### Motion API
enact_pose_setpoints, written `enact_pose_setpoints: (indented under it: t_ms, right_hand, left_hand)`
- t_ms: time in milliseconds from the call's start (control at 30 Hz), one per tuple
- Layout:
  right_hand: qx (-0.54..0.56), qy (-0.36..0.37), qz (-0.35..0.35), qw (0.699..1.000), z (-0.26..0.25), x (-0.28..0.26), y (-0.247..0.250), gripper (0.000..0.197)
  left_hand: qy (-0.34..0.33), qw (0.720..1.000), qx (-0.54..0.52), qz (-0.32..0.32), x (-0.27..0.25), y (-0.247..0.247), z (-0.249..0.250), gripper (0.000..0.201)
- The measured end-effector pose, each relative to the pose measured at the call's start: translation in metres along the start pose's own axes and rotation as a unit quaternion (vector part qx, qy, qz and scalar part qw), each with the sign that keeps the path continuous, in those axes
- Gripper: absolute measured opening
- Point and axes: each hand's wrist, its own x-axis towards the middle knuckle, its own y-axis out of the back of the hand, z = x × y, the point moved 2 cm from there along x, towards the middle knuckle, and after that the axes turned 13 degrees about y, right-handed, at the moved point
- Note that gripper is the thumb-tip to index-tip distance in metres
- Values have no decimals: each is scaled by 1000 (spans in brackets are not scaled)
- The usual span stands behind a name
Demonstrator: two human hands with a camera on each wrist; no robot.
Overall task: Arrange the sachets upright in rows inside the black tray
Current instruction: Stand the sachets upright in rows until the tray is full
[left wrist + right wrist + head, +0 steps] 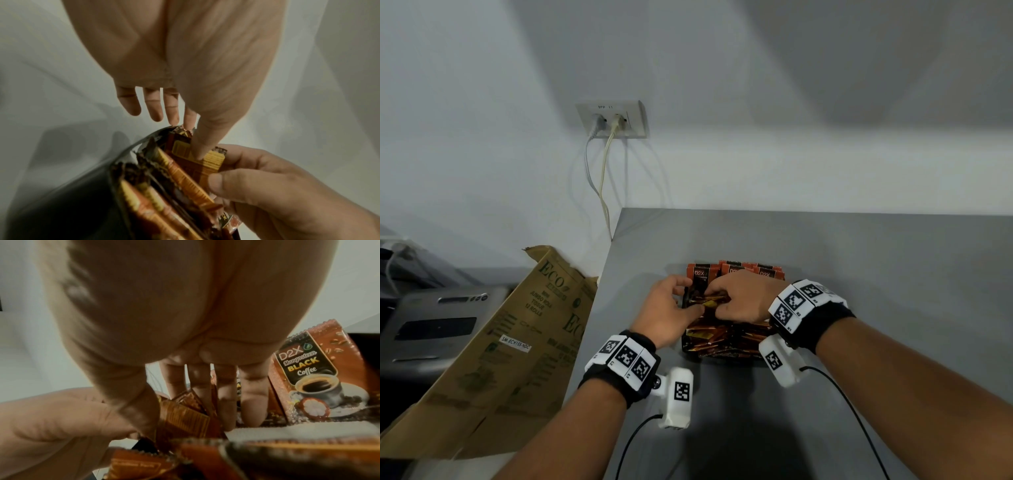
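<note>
A black tray (683, 343) on the grey table (876, 274) holds orange-brown coffee sachets. A row of them stands upright (732, 270) at the tray's back, and several lie loose (726, 337) in the front part. Both hands meet over the tray's left middle. My left hand (693, 296) pinches the top of one sachet (211, 160) between thumb and forefinger, with its other fingers straight. My right hand (717, 303) grips the same bunch of sachets (180, 418) from the right, thumb against fingers. An upright D2X sachet (312, 369) stands beyond the right fingers.
A brown cardboard box (517, 325) leans against the table's left edge, with a grey machine (438, 325) further left. A wall socket (611, 120) with two cables hangs above the table's back left corner. Bare table lies right of and in front of the tray.
</note>
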Motion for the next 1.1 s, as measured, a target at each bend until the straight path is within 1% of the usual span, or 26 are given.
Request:
enact_pose_setpoints:
  t_ms: [67, 167, 233, 333, 400, 500, 600, 667, 733, 800, 867, 933, 1000, 1033, 1067, 1100]
  right_hand:
    - [-28, 14, 18, 999, 2, 2, -2, 36]
    - [-59, 28, 53, 996, 1, 3, -2, 22]
    - [-76, 30, 74, 994, 1, 2, -3, 16]
    - [-83, 26, 95, 992, 1, -1, -1, 16]
    - [-69, 26, 107, 992, 2, -5, 4, 19]
    - [-35, 27, 132, 990, 5, -15, 10, 17]
    - [3, 22, 173, 985, 8, -26, 13, 15]
    - [28, 16, 204, 978, 10, -33, 14, 14]
    - [50, 14, 232, 971, 9, -42, 16, 14]
    - [101, 22, 271, 957, 6, -50, 18, 13]
    - [204, 43, 304, 930, -4, -58, 18, 12]
    - [310, 72, 324, 891, -14, -65, 17, 11]
    - [383, 92, 328, 859, -22, -72, 14, 11]
    - [388, 91, 328, 857, -23, -75, 12, 11]
    - [362, 81, 329, 868, -23, -77, 10, 11]
    - [304, 62, 334, 890, -23, -80, 10, 12]
  left_hand:
    - [2, 1000, 3, 6, 0, -1, 0, 52]
    - [6, 1000, 10, 16, 0, -3, -2, 58]
    - [13, 1000, 11, 19, -1, -3, -4, 61]
    - [21, 1000, 14, 16, -1, -5, -8, 66]
    - [19, 1000, 8, 15, -2, -6, -7, 66]
    - [20, 1000, 2, 16, -2, -5, -5, 67]
    - [19, 1000, -18, 14, -1, -3, -2, 70]
    - [10, 999, -45, 10, -2, -1, 3, 67]
    - [-11, 994, -108, -4, -6, 0, 13, 62]
    - [-26, 973, -224, -43, -14, -1, 26, 70]
    - [-18, 939, -329, -96, -22, -5, 40, 79]
    - [-11, 898, -410, -161, -32, -10, 54, 70]
    - [-3, 861, -453, -231, -42, -18, 65, 56]
    - [4, 846, -467, -259, -48, -23, 69, 49]
    - [12, 834, -478, -277, -53, -25, 74, 43]
    - [22, 825, -487, -286, -56, -27, 78, 37]
